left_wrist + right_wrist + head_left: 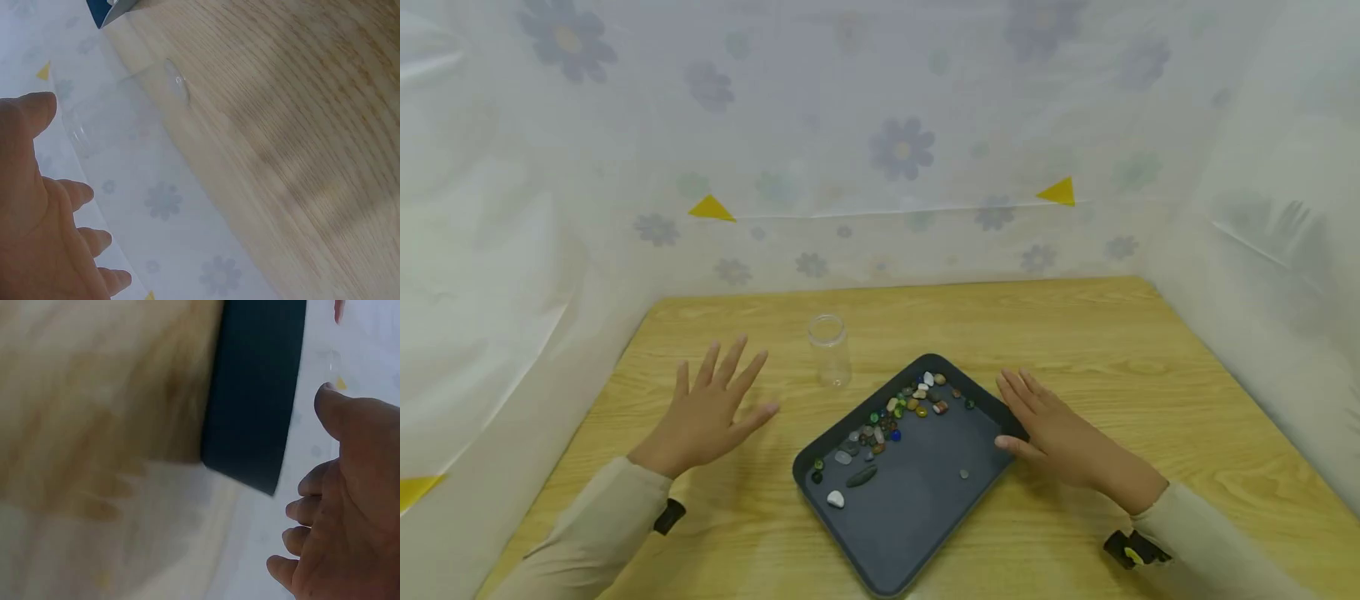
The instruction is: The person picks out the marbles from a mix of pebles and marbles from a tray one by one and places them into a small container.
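Observation:
A dark grey rectangular tray [917,500] lies at an angle on the table. Many small stones and glass beads are gathered along its far left side, among them a white stone [836,499], a long dark green stone [861,476] and a blue bead [896,435]. One small clear bead [964,474] sits apart near the right side. My right hand [1060,437], fingers straight, is at the tray's right corner and overlaps its rim in the head view. Fingers spread and holding nothing, my left hand [707,417] is left of the tray, nearest to a clear jar [831,358].
Under everything is a wood-grain table [1037,325]. White flowered sheeting [805,125] walls it in at the back and both sides. Yellow triangular markers [1060,192] show on the back sheet. The clear jar stands upright just beyond the tray's left edge.

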Tool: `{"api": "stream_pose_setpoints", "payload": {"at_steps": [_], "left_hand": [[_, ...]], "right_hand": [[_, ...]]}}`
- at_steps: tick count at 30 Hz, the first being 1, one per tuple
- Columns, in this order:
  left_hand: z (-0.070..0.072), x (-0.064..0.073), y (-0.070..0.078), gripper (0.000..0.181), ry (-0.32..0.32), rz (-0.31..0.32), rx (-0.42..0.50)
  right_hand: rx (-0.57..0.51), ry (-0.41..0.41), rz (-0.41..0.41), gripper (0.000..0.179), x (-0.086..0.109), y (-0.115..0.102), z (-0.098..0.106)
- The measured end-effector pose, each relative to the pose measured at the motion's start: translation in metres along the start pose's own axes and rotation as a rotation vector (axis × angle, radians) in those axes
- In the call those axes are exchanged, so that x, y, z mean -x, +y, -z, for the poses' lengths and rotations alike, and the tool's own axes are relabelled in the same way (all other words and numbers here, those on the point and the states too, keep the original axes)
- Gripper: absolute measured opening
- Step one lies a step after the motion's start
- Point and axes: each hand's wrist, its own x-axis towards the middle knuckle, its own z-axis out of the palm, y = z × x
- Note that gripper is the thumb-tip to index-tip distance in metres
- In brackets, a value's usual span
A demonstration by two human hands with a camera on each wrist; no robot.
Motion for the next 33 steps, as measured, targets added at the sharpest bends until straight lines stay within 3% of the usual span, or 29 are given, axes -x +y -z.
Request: {"api": "stream_pose_setpoints", "payload": {"at_steps": [6, 19, 23, 28, 33], "left_hand": [[-0.003, 0.001, 0.002, 0.077, -0.002, -0.007, -0.006], [-0.009, 0.000, 0.004, 0.076, 0.014, -0.044, 0.005], [-0.012, 0.000, 0.008, 0.071, 0.050, -0.104, 0.022], [-0.017, 0.000, 0.019, 0.059, 0.095, -0.235, 0.068], [-0.025, 0.000, 0.030, 0.044, 0.069, -0.341, 0.096]], "right_hand": [[-0.017, -0.021, 0.009, 0.083, -0.001, -0.008, -0.014], [0.015, -0.023, 0.005, 0.082, -0.001, -0.010, -0.015], [0.020, -0.024, 0.002, 0.081, -0.001, -0.010, -0.015], [0.034, -0.019, 0.000, 0.080, -0.001, -0.011, -0.015], [0.075, -0.009, 0.008, 0.079, 0.000, -0.013, -0.017]]}}
